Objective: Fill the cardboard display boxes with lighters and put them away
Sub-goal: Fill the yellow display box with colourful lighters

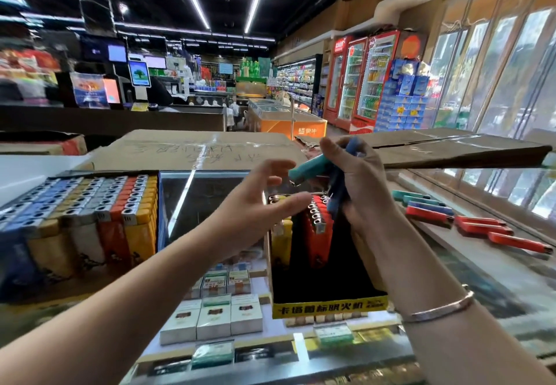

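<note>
Yellow-edged display box (pixel 329 306) half full of lighters, full box (pixel 75 213) far left, right hand (pixel 358 183) holding lighters (pixel 313 168), left hand (pixel 264 201) spread wide

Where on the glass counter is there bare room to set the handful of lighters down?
Bare glass lies between the full display box and the part-filled display box, under the left hand. More lies near the right forearm, below the loose lighters. The strip those lighters occupy is crowded. The right hand holds several lighters.
</note>
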The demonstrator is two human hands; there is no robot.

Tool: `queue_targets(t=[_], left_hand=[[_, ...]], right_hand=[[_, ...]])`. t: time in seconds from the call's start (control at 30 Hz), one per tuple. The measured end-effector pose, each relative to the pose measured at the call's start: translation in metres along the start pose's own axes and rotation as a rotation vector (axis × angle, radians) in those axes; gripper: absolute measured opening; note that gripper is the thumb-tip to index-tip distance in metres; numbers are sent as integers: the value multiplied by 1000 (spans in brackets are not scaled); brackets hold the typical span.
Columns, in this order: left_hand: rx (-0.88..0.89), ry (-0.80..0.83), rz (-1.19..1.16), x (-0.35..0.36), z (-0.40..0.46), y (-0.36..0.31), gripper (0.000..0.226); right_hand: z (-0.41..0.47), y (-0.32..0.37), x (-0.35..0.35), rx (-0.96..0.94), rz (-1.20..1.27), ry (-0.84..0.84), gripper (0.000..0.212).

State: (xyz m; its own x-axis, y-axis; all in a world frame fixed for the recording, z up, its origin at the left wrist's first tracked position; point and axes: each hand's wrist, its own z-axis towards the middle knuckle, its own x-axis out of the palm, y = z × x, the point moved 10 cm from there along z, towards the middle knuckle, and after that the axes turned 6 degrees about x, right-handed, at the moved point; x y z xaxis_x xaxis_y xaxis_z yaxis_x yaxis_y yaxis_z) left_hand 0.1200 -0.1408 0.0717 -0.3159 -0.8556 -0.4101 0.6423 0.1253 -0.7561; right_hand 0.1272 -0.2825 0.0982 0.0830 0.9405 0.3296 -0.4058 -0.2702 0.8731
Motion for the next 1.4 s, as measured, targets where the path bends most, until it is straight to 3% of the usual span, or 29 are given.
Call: queue_targets(t=[0.1, 0.2, 0.43, 0.6, 0.87, 1.17, 1.27, 1.4], left_hand=[[131, -171, -89, -15, -4, -21, 36], [190, -235, -62, -20, -7, -30, 21], [184, -340, 55, -43, -5, -29, 21], [229, -285, 300, -40, -1, -41, 34], [308, -238, 579, -34, 10, -66, 28], [201, 62, 786, 12, 25, -44, 20], [155, 98, 853, 17, 28, -36, 22], [93, 145, 913, 19, 33, -33, 8]], right_hand=[[-6, 1, 6, -5, 19, 48, 23], [-6, -1, 7, 14, -22, 63, 25], [6, -1, -35, 60, 58, -152, 14], [11, -9, -52, 88, 44, -241, 19], [8, -12, -52, 104, 26, -259, 19], [9, -16, -54, 126, -3, -274, 17], [9, -16, -54, 125, 1, -271, 14], [8, -16, -57, 122, -36, -300, 17]])
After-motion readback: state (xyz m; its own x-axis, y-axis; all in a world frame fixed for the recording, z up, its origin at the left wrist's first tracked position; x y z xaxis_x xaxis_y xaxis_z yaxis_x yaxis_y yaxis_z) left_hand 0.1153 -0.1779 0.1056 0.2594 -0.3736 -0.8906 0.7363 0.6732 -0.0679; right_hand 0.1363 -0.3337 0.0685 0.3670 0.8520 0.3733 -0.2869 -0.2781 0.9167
